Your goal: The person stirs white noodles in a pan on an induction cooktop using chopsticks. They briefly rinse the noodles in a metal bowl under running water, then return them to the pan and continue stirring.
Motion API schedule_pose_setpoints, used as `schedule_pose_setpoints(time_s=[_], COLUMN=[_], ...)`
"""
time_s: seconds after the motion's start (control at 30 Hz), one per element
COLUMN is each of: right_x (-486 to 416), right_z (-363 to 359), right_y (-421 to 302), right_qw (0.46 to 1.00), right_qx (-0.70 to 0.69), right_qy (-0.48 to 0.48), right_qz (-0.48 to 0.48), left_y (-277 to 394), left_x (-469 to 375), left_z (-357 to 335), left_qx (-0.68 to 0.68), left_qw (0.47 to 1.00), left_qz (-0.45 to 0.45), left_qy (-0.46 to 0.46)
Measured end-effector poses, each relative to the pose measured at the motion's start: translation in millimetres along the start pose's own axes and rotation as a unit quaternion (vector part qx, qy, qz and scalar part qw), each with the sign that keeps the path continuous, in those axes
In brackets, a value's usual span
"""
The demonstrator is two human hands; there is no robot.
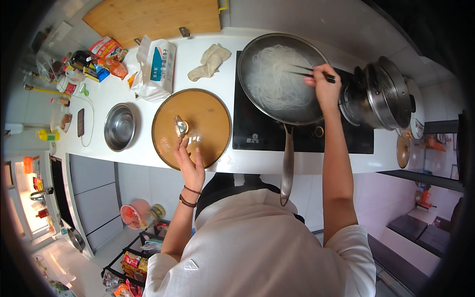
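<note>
Dark chopsticks are gripped in my right hand, their tips among pale thin noodles. The noodles lie in cloudy liquid in a wide frying pan, whose long metal handle points toward me. Under the pan is a black glass cooktop. My left hand is over the near part of an amber glass lid, fingers apart, just below its shiny knob. Whether the fingertips touch the lid I cannot tell.
Right of the pan stand stacked steamer pots. A steel bowl, a phone on a cable and an opened white packet are to the left. A crumpled cloth lies behind the lid. Food packets crowd the back left.
</note>
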State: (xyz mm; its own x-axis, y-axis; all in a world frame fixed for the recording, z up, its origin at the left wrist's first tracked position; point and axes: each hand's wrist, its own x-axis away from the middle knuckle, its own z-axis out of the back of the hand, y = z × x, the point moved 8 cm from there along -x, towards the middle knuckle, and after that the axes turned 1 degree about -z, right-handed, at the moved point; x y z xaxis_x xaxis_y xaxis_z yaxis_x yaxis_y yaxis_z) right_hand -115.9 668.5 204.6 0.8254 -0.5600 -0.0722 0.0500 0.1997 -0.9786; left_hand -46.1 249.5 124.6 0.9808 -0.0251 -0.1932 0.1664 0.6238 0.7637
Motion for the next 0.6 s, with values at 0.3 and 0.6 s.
schedule_pose_setpoints(time_s=[0.3, 0.6], right_x=[0, 25], right_z=[16, 10], right_y=[-20, -36], right_qw=[0.971, 0.973], right_qx=[0.215, 0.143], right_qy=[-0.094, -0.169], right_qz=[-0.046, -0.067], left_y=[4, 94], left_x=[1, 14], left_z=[-7, -79], left_qx=[0.031, 0.232], left_qw=[1.0, 0.938], left_qz=[-0.003, 0.023], left_qy=[0.0, -0.258])
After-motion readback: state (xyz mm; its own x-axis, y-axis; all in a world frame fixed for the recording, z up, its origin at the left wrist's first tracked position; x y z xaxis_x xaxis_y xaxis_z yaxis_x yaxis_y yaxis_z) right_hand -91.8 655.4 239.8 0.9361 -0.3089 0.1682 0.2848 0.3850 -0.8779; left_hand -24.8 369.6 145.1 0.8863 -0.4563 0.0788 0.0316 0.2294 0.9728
